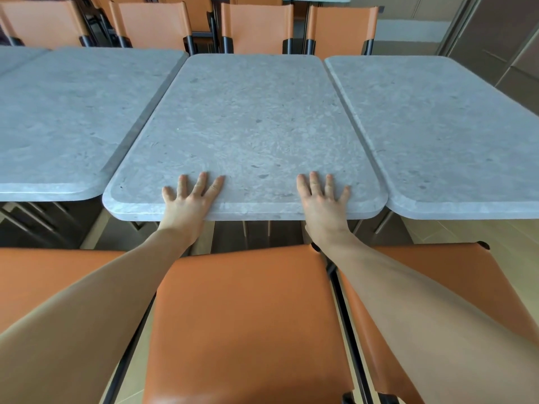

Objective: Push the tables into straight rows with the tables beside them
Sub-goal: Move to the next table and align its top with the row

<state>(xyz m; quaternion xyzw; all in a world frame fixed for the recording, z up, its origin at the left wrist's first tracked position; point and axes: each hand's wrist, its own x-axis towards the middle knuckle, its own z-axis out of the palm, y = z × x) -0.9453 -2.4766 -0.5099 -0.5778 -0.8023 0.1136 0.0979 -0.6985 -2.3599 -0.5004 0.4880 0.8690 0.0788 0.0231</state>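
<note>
Centre frame: middle worktop (248, 123), grey stone-look slab, near edge sitting closer to the camera than those of its neighbours.
Left hand (189, 199): flat on the near edge, fingers spread, gripping nothing.
Right hand (322, 199): likewise flat, grip open.
Step, as judged: pushing the middle slab away to line up. Next move calls for even pressure from both palms until the near edges match.
Left worktop (73, 118): just beside, narrow gap.
Right worktop (443, 135): just beside, edges nearly touching.
Near chair (242, 322): orange seat, between the person and the slab, limiting reach.
Far chairs (256, 24): orange backs close against the far edge, possibly blocking travel.
</note>
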